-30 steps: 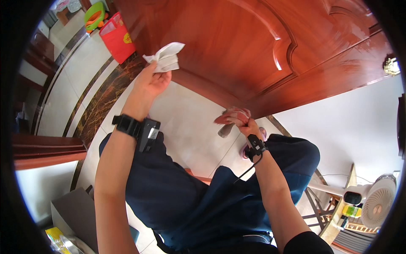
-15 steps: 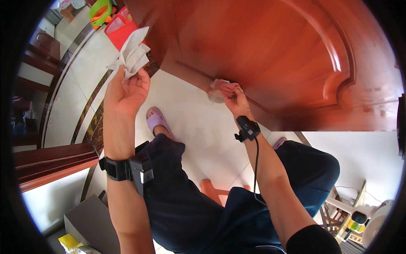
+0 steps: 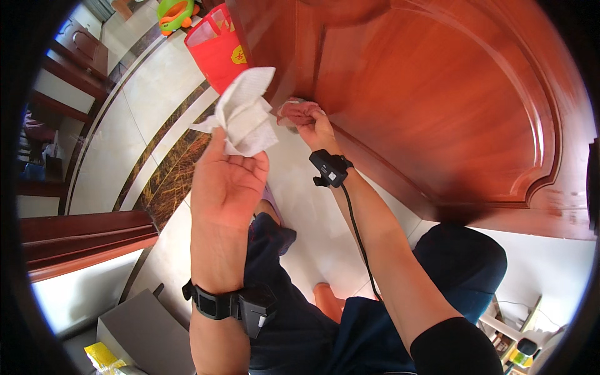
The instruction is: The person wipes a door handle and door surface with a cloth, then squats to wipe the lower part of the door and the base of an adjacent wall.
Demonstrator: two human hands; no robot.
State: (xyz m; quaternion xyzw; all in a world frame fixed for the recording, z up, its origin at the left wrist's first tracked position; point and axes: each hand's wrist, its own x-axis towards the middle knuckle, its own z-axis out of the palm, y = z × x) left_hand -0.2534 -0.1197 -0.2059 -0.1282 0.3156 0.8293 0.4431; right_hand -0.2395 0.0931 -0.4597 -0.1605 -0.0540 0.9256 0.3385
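Observation:
My left hand (image 3: 230, 181) is raised, palm up, its fingers closed on a crumpled white wipe (image 3: 247, 115) that stands up from the fingertips. Farther off, my right hand (image 3: 317, 130) presses a damp pinkish cloth (image 3: 299, 112) against the edge of a reddish-brown wooden door (image 3: 431, 94). Part of that cloth is wrapped around the edge, out of sight. Both wrists carry black strapped devices.
A red bag (image 3: 215, 53) stands beyond the left hand, near a green and orange child's potty (image 3: 175, 14). At lower left are a dark grey box (image 3: 140, 331) and a yellow packet (image 3: 100, 356). A white fan (image 3: 550, 347) is at lower right.
My right hand and the cloth have slid left along the door's edge. The left hand with the white wipe has shifted right and nearer. The view has turned a little.

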